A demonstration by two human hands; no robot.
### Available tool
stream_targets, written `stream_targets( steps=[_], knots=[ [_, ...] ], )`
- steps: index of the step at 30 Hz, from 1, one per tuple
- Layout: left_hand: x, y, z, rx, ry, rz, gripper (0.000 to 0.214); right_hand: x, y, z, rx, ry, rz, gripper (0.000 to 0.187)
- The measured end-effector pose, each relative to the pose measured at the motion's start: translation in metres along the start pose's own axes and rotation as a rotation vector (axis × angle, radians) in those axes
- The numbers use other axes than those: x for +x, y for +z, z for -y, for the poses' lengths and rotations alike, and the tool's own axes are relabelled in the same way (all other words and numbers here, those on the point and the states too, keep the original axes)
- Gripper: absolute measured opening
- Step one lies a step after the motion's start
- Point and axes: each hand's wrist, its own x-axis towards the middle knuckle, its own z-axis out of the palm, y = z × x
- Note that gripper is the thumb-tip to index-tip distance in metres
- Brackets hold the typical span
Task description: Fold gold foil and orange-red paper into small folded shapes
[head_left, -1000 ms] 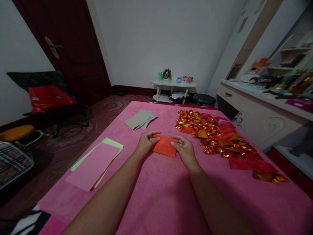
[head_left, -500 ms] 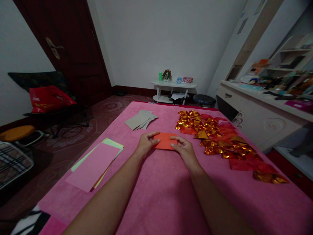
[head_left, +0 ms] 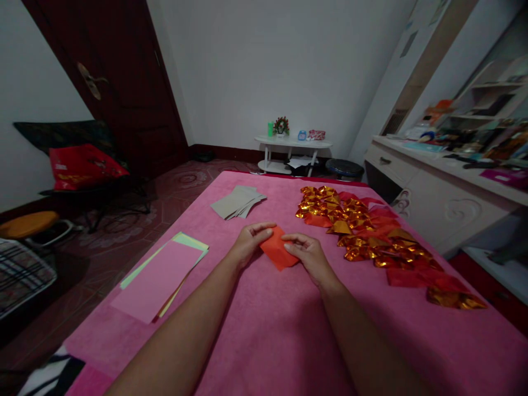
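Note:
An orange-red sheet of paper (head_left: pixel 279 254) is held over the middle of the pink-covered table (head_left: pixel 264 330), turned so that one corner points toward me. My left hand (head_left: pixel 251 241) pinches its upper left edge between thumb and fingers. On the other side, my right hand (head_left: pixel 307 252) grips the right part, thumb and fingertips closed on it. To the right lie several folded gold foil and red paper pieces (head_left: pixel 330 206) in rows. Beyond my left hand is a fanned stack of grey paper sheets (head_left: pixel 239 202).
A pile of pink, green and yellow paper (head_left: pixel 160 275) lies on the table's left side. Along the right stands a white cabinet (head_left: pixel 437 187) crowded with items. A small white table (head_left: pixel 292 141) is against the far wall, and a chair with a red bag (head_left: pixel 82 168) is at left.
The orange-red paper has gone from a flat, level rectangle to a tilted shape with a corner pointing toward me. Both hands have shifted slightly and keep hold of it.

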Motion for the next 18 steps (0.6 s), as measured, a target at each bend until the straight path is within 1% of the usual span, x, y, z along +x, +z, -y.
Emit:
stream_targets(
  steps=[4, 8, 13, 18],
  knots=[
    [0.0001, 0.0022, -0.0022, -0.097, 0.015, -0.006, 0.045, 0.0032, -0.0020, -0.0037, 0.080, -0.034, -0.098, 0.032],
    [-0.0006, 0.0034, -0.0037, -0.086, 0.021, 0.051, 0.047, 0.0061, -0.0041, -0.0072, 0.139, -0.042, -0.155, 0.035],
    [-0.0015, 0.0044, -0.0036, -0.058, 0.026, 0.069, 0.046, 0.0067, -0.0050, -0.0098, 0.204, -0.002, -0.158, 0.038],
    [-0.0026, 0.0051, -0.0032, -0.045, 0.043, 0.083, 0.046, 0.0051, -0.0025, -0.0057, 0.270, 0.046, -0.143, 0.040]
  ],
)
